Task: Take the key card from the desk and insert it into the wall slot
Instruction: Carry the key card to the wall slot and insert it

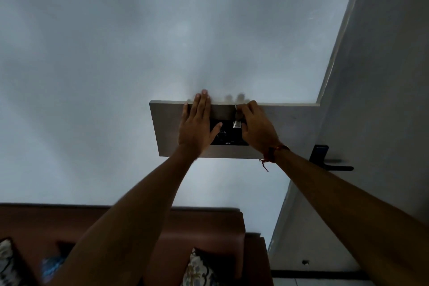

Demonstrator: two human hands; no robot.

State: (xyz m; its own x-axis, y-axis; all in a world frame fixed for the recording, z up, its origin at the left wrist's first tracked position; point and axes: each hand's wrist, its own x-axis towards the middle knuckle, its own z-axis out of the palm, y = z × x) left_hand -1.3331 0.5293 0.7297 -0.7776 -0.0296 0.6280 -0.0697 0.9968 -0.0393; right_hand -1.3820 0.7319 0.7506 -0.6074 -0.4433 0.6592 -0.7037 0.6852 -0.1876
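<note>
Both my arms reach up to a grey wall panel (171, 127) that carries a black switch plate (228, 139) with a round dial. My left hand (197, 123) lies flat and open against the panel, its fingers past the top edge and its thumb on the black plate. My right hand (255, 125) pinches the key card (237, 118), a thin pale card standing edge-on above the plate's right part. The card's lower end meets a bright slot opening (237, 125). How deep it sits is hidden by my fingers.
A grey door (371, 100) stands to the right with a black lever handle (329, 165). Below are a brown sofa back (209, 223) and patterned cushions (197, 269). The plain wall (116, 53) fills the remainder. A red thread circles my right wrist (271, 153).
</note>
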